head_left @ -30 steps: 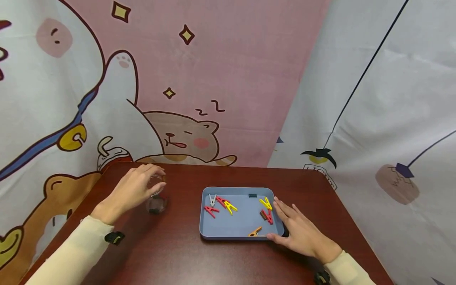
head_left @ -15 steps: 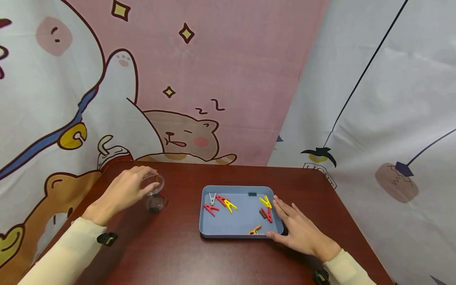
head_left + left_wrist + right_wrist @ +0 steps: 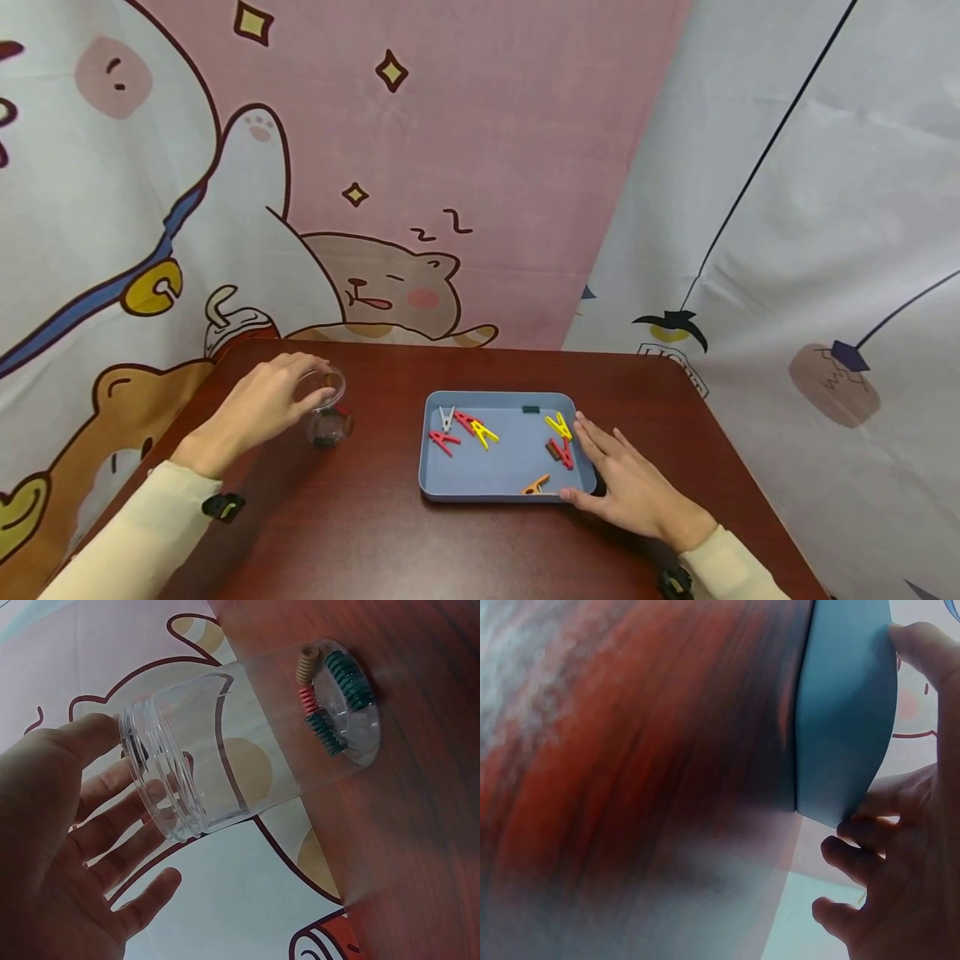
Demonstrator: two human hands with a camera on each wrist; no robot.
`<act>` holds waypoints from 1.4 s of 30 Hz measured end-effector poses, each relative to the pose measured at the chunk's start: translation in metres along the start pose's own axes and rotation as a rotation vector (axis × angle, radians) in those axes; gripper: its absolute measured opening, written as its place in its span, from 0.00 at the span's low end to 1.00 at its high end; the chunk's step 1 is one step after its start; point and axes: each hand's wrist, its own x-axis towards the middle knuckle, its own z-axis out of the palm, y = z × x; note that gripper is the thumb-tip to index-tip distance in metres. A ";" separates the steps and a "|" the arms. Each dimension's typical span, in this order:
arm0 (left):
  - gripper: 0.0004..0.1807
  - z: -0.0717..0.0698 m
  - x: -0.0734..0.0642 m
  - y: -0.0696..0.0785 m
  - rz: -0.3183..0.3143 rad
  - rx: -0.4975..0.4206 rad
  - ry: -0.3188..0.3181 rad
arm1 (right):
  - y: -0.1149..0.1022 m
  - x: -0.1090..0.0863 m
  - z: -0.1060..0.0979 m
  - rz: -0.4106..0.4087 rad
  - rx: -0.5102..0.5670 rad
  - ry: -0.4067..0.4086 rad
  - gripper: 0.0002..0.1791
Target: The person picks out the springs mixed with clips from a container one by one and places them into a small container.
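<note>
While "ZZ" (image 3: 458, 222) marks the backdrop (image 3: 517, 150), left fingers (image 3: 111, 827) grip a jar (image 3: 225, 746), right fingers (image 3: 855, 862) spread against a tray (image 3: 487, 481).

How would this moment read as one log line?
left hand: at jar rim; right hand: at tray edge; jar: springs; tray: clips, more springs

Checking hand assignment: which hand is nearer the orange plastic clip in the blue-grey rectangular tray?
Right. The right hand touches the tray just right of the clip; the left hand is at the clear cylindrical jar, farther left.
</note>
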 end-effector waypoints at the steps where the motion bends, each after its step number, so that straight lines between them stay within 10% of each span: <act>1: 0.20 0.000 0.000 0.000 -0.002 -0.001 -0.002 | 0.000 0.000 0.000 0.001 0.000 0.000 0.66; 42: 0.24 0.002 0.001 0.005 -0.002 -0.030 0.027 | 0.001 -0.001 0.002 -0.012 0.010 0.018 0.66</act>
